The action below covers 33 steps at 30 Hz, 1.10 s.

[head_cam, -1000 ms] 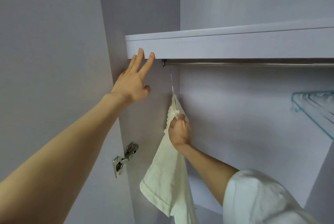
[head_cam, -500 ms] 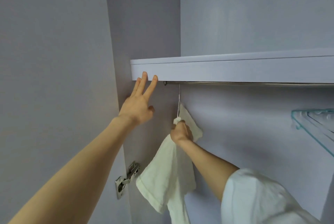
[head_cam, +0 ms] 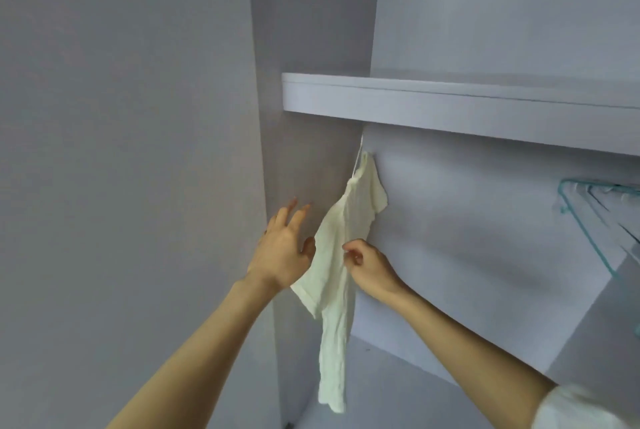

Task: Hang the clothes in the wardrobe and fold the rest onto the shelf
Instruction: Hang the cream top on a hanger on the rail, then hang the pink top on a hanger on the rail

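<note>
the small cream shirt (head_cam: 341,255) is thin, crinkled cloth, matt. the wardrobe shelf (head_cam: 450,106) is smooth, matt laminated board in pale grey-lilac. the teal hangers (head_cam: 588,221) look like glossy plastic.

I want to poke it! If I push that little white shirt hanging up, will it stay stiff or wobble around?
Probably wobble: the white shirt hangs limp and wrinkled from its hanger, so it looks floppy. It seems thin and light, likely swinging easily.
</note>
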Available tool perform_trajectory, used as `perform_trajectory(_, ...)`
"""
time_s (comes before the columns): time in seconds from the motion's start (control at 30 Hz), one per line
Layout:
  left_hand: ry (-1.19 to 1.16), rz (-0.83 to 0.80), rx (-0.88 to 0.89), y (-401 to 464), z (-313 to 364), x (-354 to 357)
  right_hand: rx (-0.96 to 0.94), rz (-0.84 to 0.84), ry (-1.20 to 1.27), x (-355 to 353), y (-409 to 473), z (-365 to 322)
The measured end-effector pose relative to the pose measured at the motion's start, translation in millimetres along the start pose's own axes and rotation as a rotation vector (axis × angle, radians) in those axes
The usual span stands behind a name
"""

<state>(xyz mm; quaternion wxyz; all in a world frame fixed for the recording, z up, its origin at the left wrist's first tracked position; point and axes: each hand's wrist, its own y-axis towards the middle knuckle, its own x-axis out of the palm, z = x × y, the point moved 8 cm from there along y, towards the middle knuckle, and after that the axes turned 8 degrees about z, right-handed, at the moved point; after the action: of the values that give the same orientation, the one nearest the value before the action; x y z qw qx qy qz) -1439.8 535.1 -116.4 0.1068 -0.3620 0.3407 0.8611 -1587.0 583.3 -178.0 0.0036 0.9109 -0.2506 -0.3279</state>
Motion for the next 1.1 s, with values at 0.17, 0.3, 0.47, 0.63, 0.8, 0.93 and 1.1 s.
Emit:
perform_trajectory(0.17,-0.080,0.033,-0.268,-103.3,-40.3,2.9,0.071,-0.223,0.057,45.0,-67.0,16.3)
perform_trajectory(0.3,-0.069,0.064,-0.480,-197.3,-69.8,-3.5,0.144,-0.422,0.084,93.9,-125.9,32.0)
perform_trajectory(0.47,0.017,0.195,-0.881,-352.8,-105.1,-37.7,0.095,-0.750,0.023,170.7,-210.0,34.1)
perform_trajectory(0.63,0.098,0.389,-1.272,-516.6,-86.4,-82.7,-0.047,-1.063,-0.039,226.6,-300.0,2.7)
perform_trajectory(0.8,0.216,0.634,-1.584,-669.2,-24.9,-139.4,-0.231,-1.395,-0.069,274.2,-440.4,-46.1)
perform_trajectory(0.93,0.229,0.875,-1.808,-777.9,37.5,-157.0,-0.373,-1.636,-0.121,290.3,-557.2,-66.9)
perform_trajectory(1.1,0.236,1.071,-2.002,-891.2,99.1,-172.0,-0.563,-1.810,-0.200,305.4,-690.5,-88.5)
